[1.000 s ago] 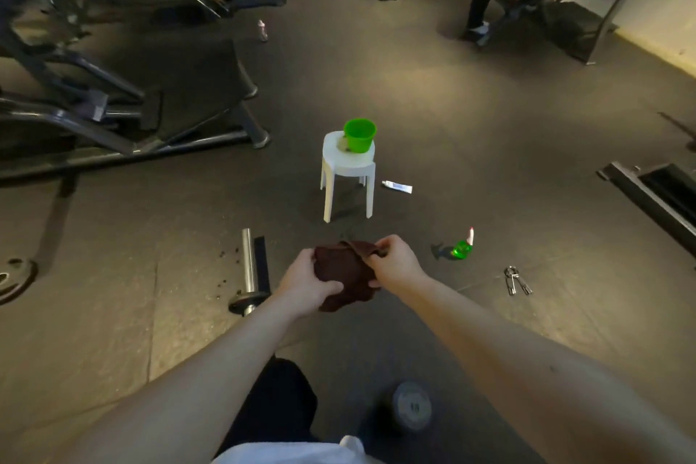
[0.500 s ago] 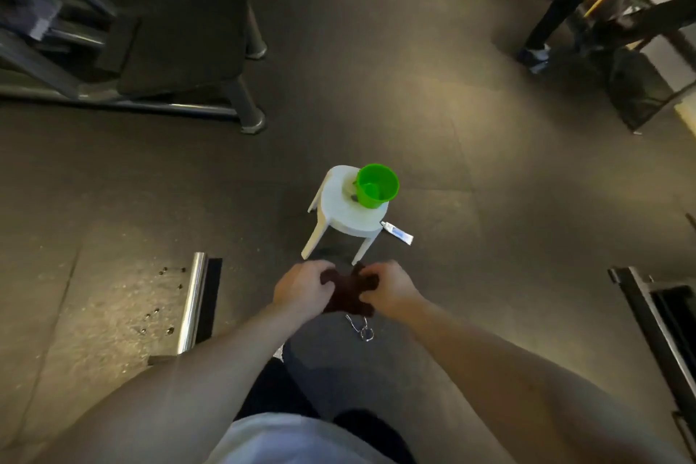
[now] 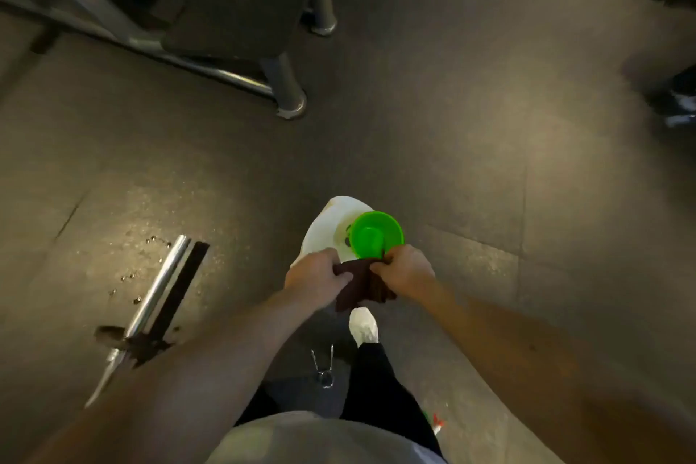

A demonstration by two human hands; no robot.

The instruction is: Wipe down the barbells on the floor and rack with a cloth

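Both hands close together, each clamped on one dark brown cloth [image 3: 360, 286]. Left hand [image 3: 315, 277] grips its left edge, fingers curled; right hand [image 3: 408, 271] pinches the right edge. Cloth hangs between them, bunched.

12 o'clock, just beyond the hands: green cup [image 3: 376, 235], upright on a white stool [image 3: 325, 228].

6 o'clock, below the cloth: white shoe [image 3: 363, 324], then a metal clip [image 3: 324, 365] on the floor [image 3: 489, 162].

9 o'clock, well apart: barbell [image 3: 160, 294] lying on the floor, shiny sleeve end pointing to 1 o'clock, small droplets beside it.

11 o'clock, far: dark bench frame [image 3: 241, 75], feet on the floor.
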